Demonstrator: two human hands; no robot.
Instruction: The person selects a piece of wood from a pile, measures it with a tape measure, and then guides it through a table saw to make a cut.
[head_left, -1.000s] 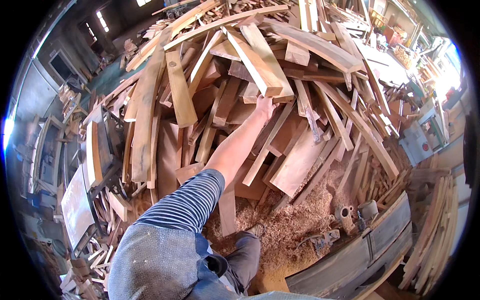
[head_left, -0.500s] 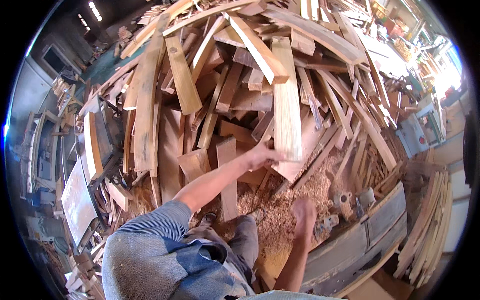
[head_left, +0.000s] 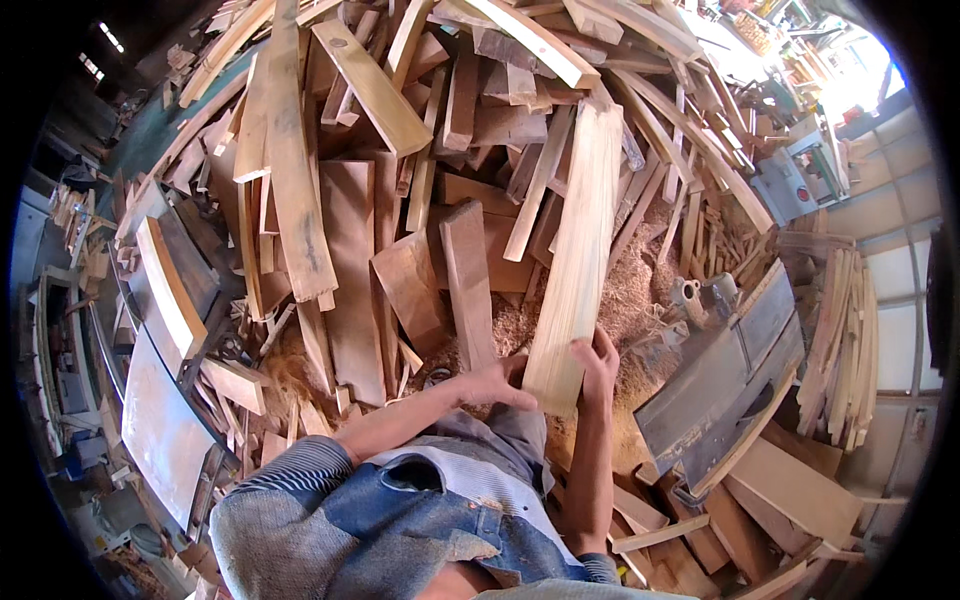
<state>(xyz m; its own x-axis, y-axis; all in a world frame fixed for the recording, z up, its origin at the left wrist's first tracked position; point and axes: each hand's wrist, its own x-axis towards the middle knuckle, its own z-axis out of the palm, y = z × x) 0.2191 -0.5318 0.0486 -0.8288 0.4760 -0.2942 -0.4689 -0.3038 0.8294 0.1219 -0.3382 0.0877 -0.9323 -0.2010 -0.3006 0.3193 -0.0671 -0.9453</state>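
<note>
A long pale wooden board [head_left: 575, 250] stretches from close to my body up to the pile. My left hand [head_left: 502, 384] grips the left side of its near end, and its fingers partly go out of sight at the edge. On the opposite edge my right hand [head_left: 597, 362] is closed, with the thumb side at the board's face. The far end of the board narrows away under a lighter beam [head_left: 535, 42] in the pile. Left of the board a brown plank [head_left: 467, 285] stands leaning, its foot near my left wrist.
A heap of loose planks [head_left: 300, 200] rises in front. Sawdust [head_left: 640, 290] covers the ground to the right of the board. A grey machine table [head_left: 720, 370] stands at right, a pale metal plate [head_left: 160, 430] at left. Offcuts [head_left: 800, 490] lie at lower right.
The pale board has come nearer my body, its near end now low between my hands. My right hand, empty and apart before, has moved up onto the board. The view has shifted.
</note>
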